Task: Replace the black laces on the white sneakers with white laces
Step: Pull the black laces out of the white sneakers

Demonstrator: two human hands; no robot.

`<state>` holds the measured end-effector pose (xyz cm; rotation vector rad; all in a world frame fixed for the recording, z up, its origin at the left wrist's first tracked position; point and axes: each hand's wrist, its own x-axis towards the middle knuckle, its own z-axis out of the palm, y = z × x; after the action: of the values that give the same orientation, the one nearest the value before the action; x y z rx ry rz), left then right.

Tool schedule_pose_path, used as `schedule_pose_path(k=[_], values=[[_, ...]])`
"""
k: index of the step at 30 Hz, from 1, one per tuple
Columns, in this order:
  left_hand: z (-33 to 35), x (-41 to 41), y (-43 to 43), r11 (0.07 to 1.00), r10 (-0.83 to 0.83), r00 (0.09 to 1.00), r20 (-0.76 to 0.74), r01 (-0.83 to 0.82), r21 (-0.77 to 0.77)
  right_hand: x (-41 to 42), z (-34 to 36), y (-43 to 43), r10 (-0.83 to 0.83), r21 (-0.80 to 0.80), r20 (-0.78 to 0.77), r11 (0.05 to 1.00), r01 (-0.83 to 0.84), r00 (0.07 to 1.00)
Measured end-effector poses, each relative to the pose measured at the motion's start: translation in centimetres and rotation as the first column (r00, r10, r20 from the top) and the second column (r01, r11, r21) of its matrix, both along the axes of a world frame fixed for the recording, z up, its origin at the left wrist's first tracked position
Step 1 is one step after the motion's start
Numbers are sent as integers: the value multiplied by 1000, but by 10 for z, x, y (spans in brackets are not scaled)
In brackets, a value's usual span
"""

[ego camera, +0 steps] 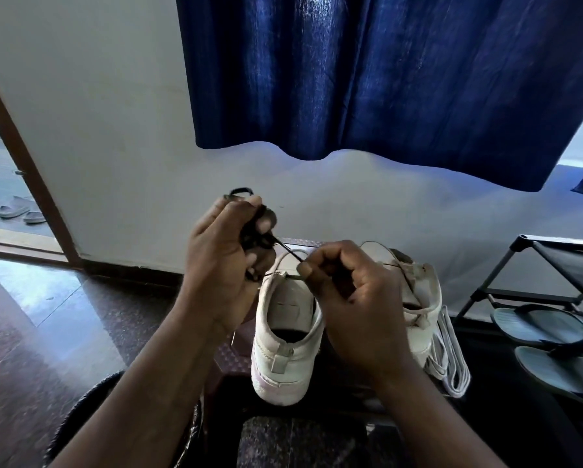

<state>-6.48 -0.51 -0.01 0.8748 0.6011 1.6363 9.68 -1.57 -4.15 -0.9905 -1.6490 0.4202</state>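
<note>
Winding was the step in hand, as I judged it: the thin black cord lace (286, 248) was held clear of the shoes and seemed to be on its way into a bundle

- Left hand (222, 261): clenched round a bunched wad of that lace, one loop poking out above the knuckles
- Right hand (357, 298): thumb and forefinger pinched the free strand, which ran taut up to the left hand, just above the open collar of the nearer shoe
- Nearer white canvas sneaker (283, 359): heel towards me, and I saw no lace across its tongue
- Farther white canvas sneaker (421, 288): just beside it, partly behind my right hand; it seemed to carry a pale cord, though I could not tell for sure
- Flat white laces (448, 363): folded in a loose hank, touching the farther sneaker's outer side
- Grey-blue rubber flip-flops (540, 327): on the black metal shoe rack (486, 265), well to the right

Method note: I judged it best to keep the strand taut between the hands, feed short lengths, lay each turn over the last so nothing knotted, and set the bundle well apart from the white hank
</note>
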Motion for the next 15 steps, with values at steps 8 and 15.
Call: schedule_pose_path(k=[8, 15], values=[[-13, -30, 13, 867, 497, 123, -859, -118, 485, 11, -9, 11, -83, 22, 44, 996, 83, 996], [-5, -12, 6, 958, 223, 854, -470, -103, 267, 2, -1, 4, -60, 56, 25, 997, 58, 998]])
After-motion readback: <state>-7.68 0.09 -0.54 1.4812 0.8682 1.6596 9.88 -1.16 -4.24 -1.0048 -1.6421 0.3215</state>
